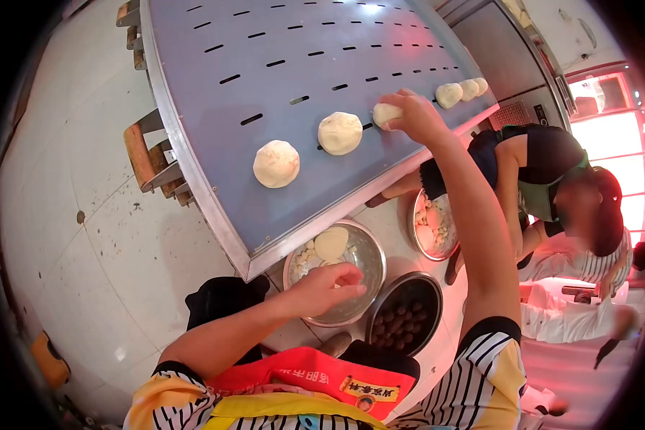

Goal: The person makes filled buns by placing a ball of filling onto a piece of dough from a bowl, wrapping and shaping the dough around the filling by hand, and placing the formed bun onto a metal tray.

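Note:
My right hand (412, 118) grips a pale dough ball (385, 115) on the grey slotted tabletop (265, 100), with fingers and thumb around its side. Two larger flattened dough balls, a near one (276, 163) and another (340, 133), lie to its left in a row. Farther right sit several more dough balls (448, 94). My left hand (330, 288) hovers over a metal bowl (381, 266), fingers loosely curled and the thumb apart, with nothing visible in it. Inside that bowl are a large dough piece (331, 244) and small dough bits.
A bowl of dark round balls (398, 326) stands on the floor beside my bowl. Beyond it is another bowl of dough pieces (428, 222). A person (537, 161) bends by the table's right side. Wooden-topped metal brackets (143, 158) stick out from the table's left edge.

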The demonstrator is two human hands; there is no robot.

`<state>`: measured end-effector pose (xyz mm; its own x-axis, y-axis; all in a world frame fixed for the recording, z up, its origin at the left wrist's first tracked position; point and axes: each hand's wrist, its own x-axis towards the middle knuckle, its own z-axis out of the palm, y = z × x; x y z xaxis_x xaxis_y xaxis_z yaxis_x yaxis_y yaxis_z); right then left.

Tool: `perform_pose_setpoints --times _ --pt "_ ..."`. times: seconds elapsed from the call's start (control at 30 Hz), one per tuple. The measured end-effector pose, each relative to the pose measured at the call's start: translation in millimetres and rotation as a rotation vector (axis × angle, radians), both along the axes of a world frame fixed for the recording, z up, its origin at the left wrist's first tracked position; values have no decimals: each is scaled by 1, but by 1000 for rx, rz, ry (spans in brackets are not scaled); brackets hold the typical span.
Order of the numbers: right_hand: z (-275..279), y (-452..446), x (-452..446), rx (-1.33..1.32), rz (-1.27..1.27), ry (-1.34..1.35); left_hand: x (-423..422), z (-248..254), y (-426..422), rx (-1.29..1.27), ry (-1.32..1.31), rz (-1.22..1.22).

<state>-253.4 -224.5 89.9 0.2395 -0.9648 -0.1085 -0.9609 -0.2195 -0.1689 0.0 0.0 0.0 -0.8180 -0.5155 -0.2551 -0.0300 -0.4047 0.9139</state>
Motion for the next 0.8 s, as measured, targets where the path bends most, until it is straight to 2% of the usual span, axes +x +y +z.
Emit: perform_pose_setpoints --times 0.17,0.37,0.47,0.57,0.67,0.8 --pt "-3 -5 -7 -38 204 118 4 4 4 -8 -35 -22" --pt "-16 -6 -3 -68 222 211 0 0 8 -32 -18 -41" --pt "-15 -4 3 -49 157 329 -7 -2 7 -66 -11 -38" --pt "0 5 12 -63 119 327 -7 -6 7 -82 -15 -61" --pt "19 15 26 -99 -221 165 -3 -6 12 -103 -23 -58" --pt "-1 6 18 -123 -170 139 -3 -4 14 -76 7 -49"
